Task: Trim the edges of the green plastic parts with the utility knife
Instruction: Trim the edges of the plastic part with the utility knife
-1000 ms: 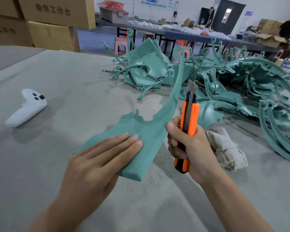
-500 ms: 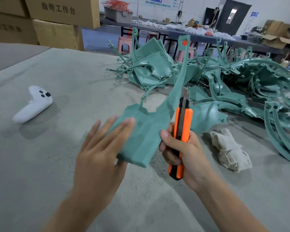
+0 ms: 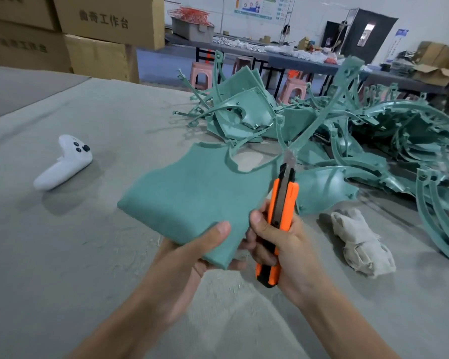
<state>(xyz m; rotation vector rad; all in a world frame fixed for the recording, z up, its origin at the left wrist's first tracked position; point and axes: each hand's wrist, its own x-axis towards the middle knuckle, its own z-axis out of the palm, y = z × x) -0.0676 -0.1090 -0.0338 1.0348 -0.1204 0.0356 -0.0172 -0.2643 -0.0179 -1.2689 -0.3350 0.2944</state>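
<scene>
At centre of view, above a grey felt-covered worktable point(image 3: 62, 255):

- Flat teal-green plastic part point(image 3: 192, 200), with a notched far edge and a long thin arm rising away. Held clear of the table surface. Its near corner sits in the left hand point(image 3: 189, 257), with the thumb laid on top and the fingers curled underneath in a firm grip.
- Orange-and-black snap-blade utility knife point(image 3: 283, 203), upright with the blade extended. The blade tip meets the part where the thin arm joins the flat panel. The right hand point(image 3: 285, 244) is wrapped round the handle, thumb along its left side, just beside the part's right edge.

On the table, far right:
- Heap of matching green plastic parts point(image 3: 373, 130), panels and curved strips tangled together.
- Crumpled off-white cloth glove point(image 3: 360, 244), near the heap and right of the knife.

On the table, left:
- White handheld game-style controller point(image 3: 62, 164), lying well apart from the hands.

Background:
- Stacked brown cardboard boxes point(image 3: 101, 27), printed with characters, at upper left.
- Pink plastic stools point(image 3: 200, 73) beside a long dark table point(image 3: 296, 58) carrying white items.
</scene>
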